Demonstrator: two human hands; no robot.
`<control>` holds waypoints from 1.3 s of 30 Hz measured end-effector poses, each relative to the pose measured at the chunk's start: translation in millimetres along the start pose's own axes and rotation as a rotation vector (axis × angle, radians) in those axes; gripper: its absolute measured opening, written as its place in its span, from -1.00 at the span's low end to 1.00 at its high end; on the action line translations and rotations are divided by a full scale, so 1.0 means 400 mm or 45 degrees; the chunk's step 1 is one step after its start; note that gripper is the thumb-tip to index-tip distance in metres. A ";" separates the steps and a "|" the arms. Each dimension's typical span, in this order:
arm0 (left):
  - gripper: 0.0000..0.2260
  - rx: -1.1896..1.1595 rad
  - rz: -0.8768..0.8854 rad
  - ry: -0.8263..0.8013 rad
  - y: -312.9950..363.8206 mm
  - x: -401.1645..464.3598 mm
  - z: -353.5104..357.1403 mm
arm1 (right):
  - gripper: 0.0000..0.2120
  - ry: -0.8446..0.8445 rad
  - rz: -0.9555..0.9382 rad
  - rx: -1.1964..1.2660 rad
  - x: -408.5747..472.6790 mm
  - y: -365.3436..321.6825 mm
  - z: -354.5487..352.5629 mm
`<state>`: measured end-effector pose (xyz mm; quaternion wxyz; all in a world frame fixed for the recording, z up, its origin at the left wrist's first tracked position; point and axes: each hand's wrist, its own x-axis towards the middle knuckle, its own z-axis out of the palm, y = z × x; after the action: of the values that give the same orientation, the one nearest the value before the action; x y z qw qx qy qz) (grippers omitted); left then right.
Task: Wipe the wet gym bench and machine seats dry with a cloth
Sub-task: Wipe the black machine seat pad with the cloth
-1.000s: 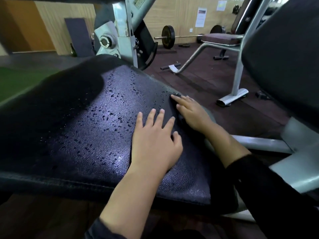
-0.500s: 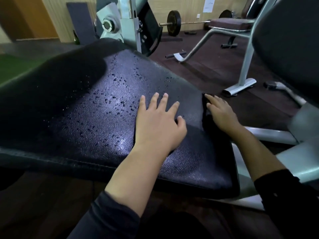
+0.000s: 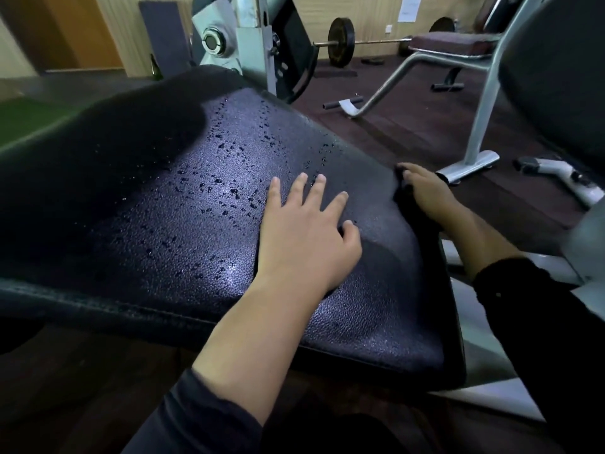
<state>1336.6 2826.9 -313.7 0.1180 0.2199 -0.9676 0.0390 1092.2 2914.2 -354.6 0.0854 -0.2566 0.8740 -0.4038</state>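
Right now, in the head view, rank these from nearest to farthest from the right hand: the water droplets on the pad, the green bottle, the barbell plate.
From the right hand:
1. Water droplets, on the pad to its left.
2. Barbell plate, far across the floor, ahead.
3. Green bottle, far left by the wall.

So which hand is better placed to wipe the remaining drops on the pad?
Probably the right hand: it seems to grip a dark cloth at the pad's right edge. The left hand lies flat beside the drops, apparently with no cloth.
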 end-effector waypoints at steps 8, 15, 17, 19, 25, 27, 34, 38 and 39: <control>-0.50 0.015 -0.003 0.011 0.003 0.002 0.002 | -0.60 0.031 -0.410 -0.315 -0.162 -0.134 0.081; -0.48 0.011 -0.009 0.007 0.002 0.002 0.001 | -0.61 -0.046 -0.245 -0.130 0.058 -0.151 0.084; -0.48 0.003 -0.005 -0.001 0.001 0.001 0.000 | -0.61 -0.029 -0.063 -0.158 0.061 -0.083 0.042; -0.48 0.002 -0.004 -0.015 0.003 -0.001 -0.001 | -0.60 0.011 0.025 -0.160 0.029 -0.029 0.013; -0.49 0.012 -0.003 -0.052 0.004 0.000 -0.006 | -0.60 0.133 -0.036 -0.120 -0.143 -0.016 0.005; -0.49 0.008 -0.003 -0.060 0.004 -0.002 -0.010 | -0.60 0.135 -0.161 -0.224 -0.192 -0.038 0.014; -0.50 -0.177 -0.045 -0.017 0.007 0.000 -0.022 | -0.47 0.072 -0.467 -0.312 -0.383 -0.160 0.088; -0.55 -0.449 -0.012 -0.016 0.006 -0.010 -0.051 | -0.39 0.055 -0.637 -0.296 -0.486 -0.213 0.135; -0.57 -0.521 0.011 -0.031 0.002 -0.013 -0.063 | -0.42 0.063 -0.654 -0.294 -0.502 -0.220 0.142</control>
<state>1346.2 2832.9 -290.7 0.1483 0.1877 -0.9576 -0.1607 1317.4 2932.8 -337.7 -0.0711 -0.4677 0.8223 -0.3162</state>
